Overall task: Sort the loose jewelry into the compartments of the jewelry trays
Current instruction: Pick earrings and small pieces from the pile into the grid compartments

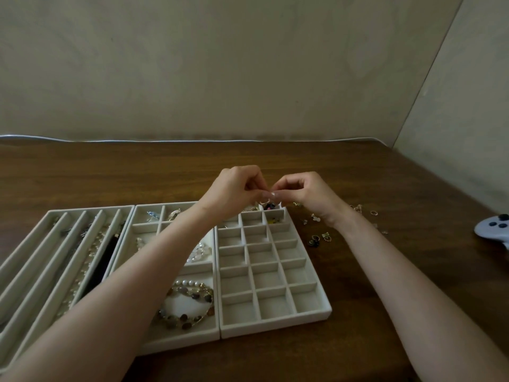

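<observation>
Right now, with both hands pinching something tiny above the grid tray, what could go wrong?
1. The piece pinched between the left hand and right hand is tiny; a slip could drop it into a wrong cell of the grid tray.
2. The right wrist sits close to the loose pieces on the table; a sweep might scatter them.
3. The left forearm crosses the middle tray and might snag the necklace.
</observation>
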Tool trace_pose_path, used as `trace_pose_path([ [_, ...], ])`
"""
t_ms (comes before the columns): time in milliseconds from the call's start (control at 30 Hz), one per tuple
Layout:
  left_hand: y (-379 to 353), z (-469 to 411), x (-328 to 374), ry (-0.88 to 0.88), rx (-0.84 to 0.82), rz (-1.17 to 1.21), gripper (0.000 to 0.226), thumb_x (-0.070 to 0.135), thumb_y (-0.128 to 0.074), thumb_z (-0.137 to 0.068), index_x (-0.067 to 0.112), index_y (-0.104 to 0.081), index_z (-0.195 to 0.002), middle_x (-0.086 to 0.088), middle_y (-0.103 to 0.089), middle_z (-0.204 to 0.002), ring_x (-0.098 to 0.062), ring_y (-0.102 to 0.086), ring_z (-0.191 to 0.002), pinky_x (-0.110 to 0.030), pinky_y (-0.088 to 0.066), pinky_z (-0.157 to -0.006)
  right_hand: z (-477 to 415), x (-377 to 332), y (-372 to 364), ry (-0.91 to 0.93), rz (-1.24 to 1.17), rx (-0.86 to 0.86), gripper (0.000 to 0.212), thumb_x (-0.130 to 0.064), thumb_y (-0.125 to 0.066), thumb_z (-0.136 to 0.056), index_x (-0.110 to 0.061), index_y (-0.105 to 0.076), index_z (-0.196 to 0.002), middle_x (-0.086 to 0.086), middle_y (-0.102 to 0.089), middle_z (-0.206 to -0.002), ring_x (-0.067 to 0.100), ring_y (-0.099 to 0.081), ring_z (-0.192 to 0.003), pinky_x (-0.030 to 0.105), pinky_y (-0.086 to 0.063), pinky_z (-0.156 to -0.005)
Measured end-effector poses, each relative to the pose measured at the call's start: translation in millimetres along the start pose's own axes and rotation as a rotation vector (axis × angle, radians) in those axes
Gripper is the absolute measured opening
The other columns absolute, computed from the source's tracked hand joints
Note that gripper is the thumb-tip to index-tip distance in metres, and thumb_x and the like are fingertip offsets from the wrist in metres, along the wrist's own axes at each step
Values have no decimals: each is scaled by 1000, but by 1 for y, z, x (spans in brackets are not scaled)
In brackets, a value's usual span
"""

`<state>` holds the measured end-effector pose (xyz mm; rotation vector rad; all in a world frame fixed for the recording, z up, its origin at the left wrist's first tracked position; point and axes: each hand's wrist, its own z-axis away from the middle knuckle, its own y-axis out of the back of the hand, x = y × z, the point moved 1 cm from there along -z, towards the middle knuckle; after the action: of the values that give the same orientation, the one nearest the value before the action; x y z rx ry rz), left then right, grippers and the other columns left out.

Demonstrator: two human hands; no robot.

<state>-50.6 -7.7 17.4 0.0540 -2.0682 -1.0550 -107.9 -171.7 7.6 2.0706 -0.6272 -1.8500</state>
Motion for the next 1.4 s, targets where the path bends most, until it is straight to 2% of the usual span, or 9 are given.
trace_pose_path([
  [67,4,-1,-1,25,-5,-17,8,17,-67,-82,11,-64,-85,2,-66,-77,-8,-62,-70,-16,-49,-63,-1,4,6,2,69,67,11,-13,-65,-85,-19,-71,-93,-3,-69,-95,6,-62,-92,23,-47,-84],
  [133,9,-2,-5,70,-69,-69,6,16,-68,-81,12,-64,-83,5,-65,-74,-6,-62,-69,-18,-48,-64,-4,11,16,1,306,133,24,-9,-64,-85,-24,-68,-103,-7,-64,-106,7,-58,-99,28,-48,-89],
  [233,17,-1,-14,122,-200,-160,4,16,-67,-82,16,-63,-81,10,-63,-72,1,-58,-65,-13,-41,-60,-5,24,26,-106,561,40,41,-6,-63,-84,-30,-61,-118,-7,-54,-121,12,-50,-112,35,-45,-95],
  [333,21,-1,-22,166,-315,-207,3,19,-66,-83,18,-64,-81,7,-64,-76,-4,-56,-69,-14,-40,-63,-6,31,27,-160,605,-12,45,-3,-62,-85,-30,-60,-121,-4,-50,-129,14,-46,-116,36,-42,-99],
  [500,22,0,-26,198,-437,-242,6,19,-68,-81,21,-64,-78,9,-62,-73,-3,-56,-69,-17,-44,-68,-7,32,30,-146,559,44,36,-4,-65,-83,-22,-64,-114,-3,-55,-116,10,-50,-104,25,-42,-85],
  [700,22,-1,-26,183,-379,-263,6,20,-72,-78,17,-67,-79,10,-62,-69,-4,-56,-67,-18,-45,-67,-6,32,33,-122,552,66,35,-14,-69,-82,-24,-62,-115,-4,-58,-106,10,-54,-98,27,-46,-85],
  [967,20,-2,-24,156,-281,-302,13,28,-65,-84,15,-64,-85,8,-56,-73,-1,-48,-63,-12,-34,-55,-5,29,39,-87,415,74,42,-2,-65,-82,-24,-60,-118,-2,-58,-105,9,-57,-94,24,-51,-81],
  [1167,20,-5,-26,164,-117,-282,11,24,-61,-88,14,-62,-87,3,-62,-80,-13,-60,-77,-23,-47,-70,2,6,22,13,120,-2,41,-4,-67,-81,-25,-60,-116,0,-61,-102,10,-60,-94,22,-51,-76],
  [1400,19,-7,-29,142,98,-273,6,21,-58,-89,16,-61,-88,0,-64,-83,-19,-61,-81,-36,-51,-74,6,-12,-20,94,245,-164,32,-10,-73,-78,-21,-59,-105,-3,-63,-100,10,-61,-89,25,-53,-79],
])
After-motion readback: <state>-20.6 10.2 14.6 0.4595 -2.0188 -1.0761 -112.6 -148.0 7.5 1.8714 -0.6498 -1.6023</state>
